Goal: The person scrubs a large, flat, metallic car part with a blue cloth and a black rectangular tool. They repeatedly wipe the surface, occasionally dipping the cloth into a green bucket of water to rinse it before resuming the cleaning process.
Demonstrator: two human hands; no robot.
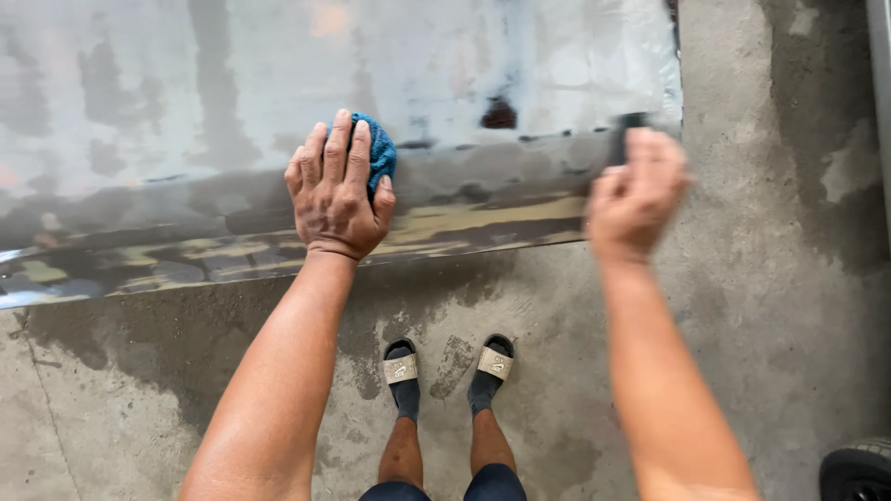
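One small blue terry cloth is doing all the work here, wadded up and pressed flat against a big shiny, mirror-like metal panel, roughly mid-height on it and toward the middle. The left hand is covering most of the cloth, fingers lying close together and spread over the top of it, palm pushing it into the metal, so only a blue edge is peeking out on the right side.

The right hand is hanging near the panel's right edge, motion-blurred, fingers curled in loosely; I can't tell whether it's gripping anything or actually touching the metal.

My take on doing this well: flat palm pressure like that is looking right, but the cloth is bunched, so refolding to a clean face would probably be helping against streaks. The lower band of the panel is looking darker and smeary, so overlapping strokes there seem worth it.

Below, two feet in dark socks and beige slide sandals are standing on a damp-stained grey concrete floor, and a black tyre is poking in at the bottom right corner.
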